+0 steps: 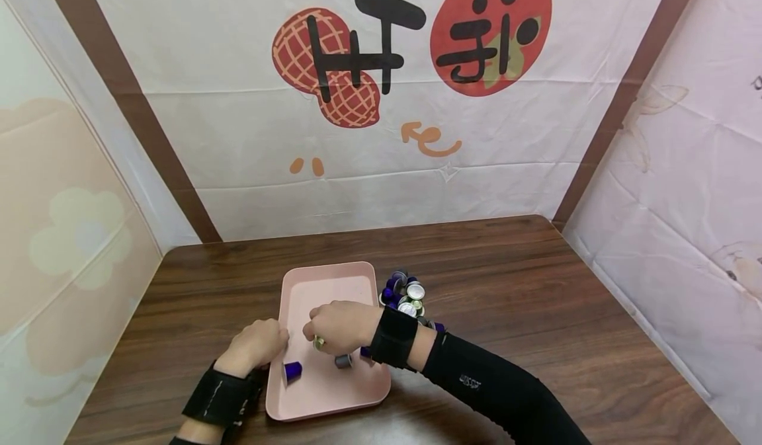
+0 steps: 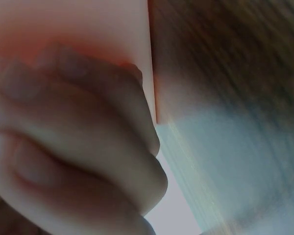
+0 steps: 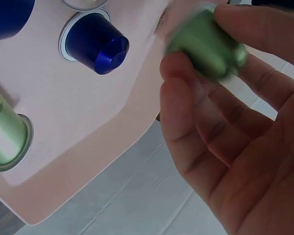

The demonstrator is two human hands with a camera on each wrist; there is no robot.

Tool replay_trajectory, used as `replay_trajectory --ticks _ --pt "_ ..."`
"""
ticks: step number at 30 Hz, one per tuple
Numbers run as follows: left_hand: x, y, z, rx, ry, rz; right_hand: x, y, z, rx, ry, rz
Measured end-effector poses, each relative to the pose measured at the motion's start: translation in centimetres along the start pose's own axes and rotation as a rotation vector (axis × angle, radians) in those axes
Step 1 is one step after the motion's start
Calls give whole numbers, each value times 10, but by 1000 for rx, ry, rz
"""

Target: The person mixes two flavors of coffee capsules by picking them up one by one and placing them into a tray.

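Note:
My right hand (image 1: 345, 326), above the pink tray (image 1: 324, 399), pinches a green coffee capsule (image 3: 206, 44) between thumb and fingertips. The capsule is a little blurred in the right wrist view. Lying in the tray in that view are a shiny blue capsule (image 3: 98, 44) and a light green capsule (image 3: 7, 134). The head view also has a blue capsule (image 1: 292, 371) near the tray's left side and a greyish capsule (image 1: 343, 361) below my right hand. With fingers curled, my left hand (image 1: 256, 342) holds the tray's left rim; its fingertips (image 2: 73, 61) are close against the pink wall.
A pile of blue, green and silver-lidded capsules (image 1: 405, 293) lies on the brown wooden table (image 1: 500, 286) just right of the tray, partly behind my right wrist. Printed cloth walls (image 1: 250, 141) stand behind the table and at both sides.

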State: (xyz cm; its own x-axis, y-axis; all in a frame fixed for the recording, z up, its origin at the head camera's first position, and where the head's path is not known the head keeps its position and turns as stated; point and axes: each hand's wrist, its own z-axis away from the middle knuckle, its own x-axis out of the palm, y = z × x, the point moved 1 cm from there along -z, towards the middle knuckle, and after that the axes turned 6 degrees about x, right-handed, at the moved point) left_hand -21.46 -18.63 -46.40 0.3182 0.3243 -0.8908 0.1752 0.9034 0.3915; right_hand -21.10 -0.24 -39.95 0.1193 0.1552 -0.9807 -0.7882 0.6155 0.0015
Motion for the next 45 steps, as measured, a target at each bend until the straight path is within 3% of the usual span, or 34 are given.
replay_trajectory --ticks 12,23,30,36,41,45 --pt "2 -1 1 24 5 7 -2 10 8 36 -9 -27" --pt "0 -1 3 26 10 5 -1 44 29 97 7 -59" --pt "0 -2 1 29 10 3 5 78 47 156 41 -102" --pt "0 -3 -1 30 4 1 10 102 70 137 97 -182" --pt "-1 -2 -2 25 -2 4 17 111 91 190 62 -213" --pt "-2 -1 -1 21 -11 9 27 113 104 182 59 -196"
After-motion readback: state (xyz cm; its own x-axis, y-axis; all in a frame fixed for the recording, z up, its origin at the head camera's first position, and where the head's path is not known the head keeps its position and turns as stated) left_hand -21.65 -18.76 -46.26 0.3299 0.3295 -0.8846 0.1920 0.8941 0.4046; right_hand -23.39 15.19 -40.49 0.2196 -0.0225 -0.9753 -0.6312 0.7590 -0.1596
